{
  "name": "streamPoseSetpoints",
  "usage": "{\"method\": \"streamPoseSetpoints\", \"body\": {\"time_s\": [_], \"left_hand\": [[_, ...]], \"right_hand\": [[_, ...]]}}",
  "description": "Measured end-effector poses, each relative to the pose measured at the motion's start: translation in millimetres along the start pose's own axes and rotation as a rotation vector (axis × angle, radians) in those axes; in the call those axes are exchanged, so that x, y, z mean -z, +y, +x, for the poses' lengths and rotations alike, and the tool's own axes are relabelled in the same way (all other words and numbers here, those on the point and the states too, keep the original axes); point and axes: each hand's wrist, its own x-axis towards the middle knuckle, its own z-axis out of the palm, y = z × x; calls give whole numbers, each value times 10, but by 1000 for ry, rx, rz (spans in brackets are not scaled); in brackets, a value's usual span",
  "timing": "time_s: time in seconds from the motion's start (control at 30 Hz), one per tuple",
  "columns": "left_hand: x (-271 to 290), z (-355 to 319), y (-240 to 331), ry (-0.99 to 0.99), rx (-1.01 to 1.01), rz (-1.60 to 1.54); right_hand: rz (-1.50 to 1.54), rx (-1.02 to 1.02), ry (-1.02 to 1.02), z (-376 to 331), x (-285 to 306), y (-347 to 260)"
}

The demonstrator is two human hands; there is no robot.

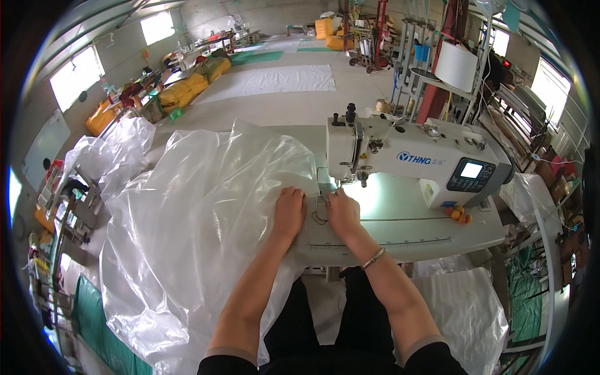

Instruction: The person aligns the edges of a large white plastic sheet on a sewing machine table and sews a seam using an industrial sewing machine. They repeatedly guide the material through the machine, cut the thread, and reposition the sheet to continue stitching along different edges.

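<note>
A large translucent plastic sheet lies in loose folds over the left side of the sewing table and hangs down toward the floor. My left hand is closed on the sheet near its right edge, fingers curled down. Just right of it, my right hand is in a pinch right below the needle area of a white sewing machine; whatever lies between its fingertips is too small to make out. A dark loop of thread rests on the tabletop between my hands. The machine's lamp lights the bed brightly.
Small orange balls sit by the machine's lit control panel. A printed ruler runs along the table's front edge. A white thread cone stands behind on a rack. More plastic sheeting hangs at lower right. Yellow bundles lie far left.
</note>
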Motion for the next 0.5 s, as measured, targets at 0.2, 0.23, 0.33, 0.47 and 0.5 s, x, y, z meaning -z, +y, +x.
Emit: {"method": "streamPoseSetpoints", "body": {"time_s": [0.2,0.23,0.33,0.47,0.5], "left_hand": [[193,-144,-10,-11,64,-42],[277,-199,-13,-21,71,-60],[539,-659,125,-61,87,-118],[952,-1447,749,-176,0,-191],[1074,-1557,911,-298,4,-250]], "right_hand": [[-108,23,2,-161,205,278],[-159,117,165,-228,265,385],[34,105,217,-441,595,226],[719,-293,-393,-1052,648,-340],[817,-303,-395,-1233,626,-486]]}}
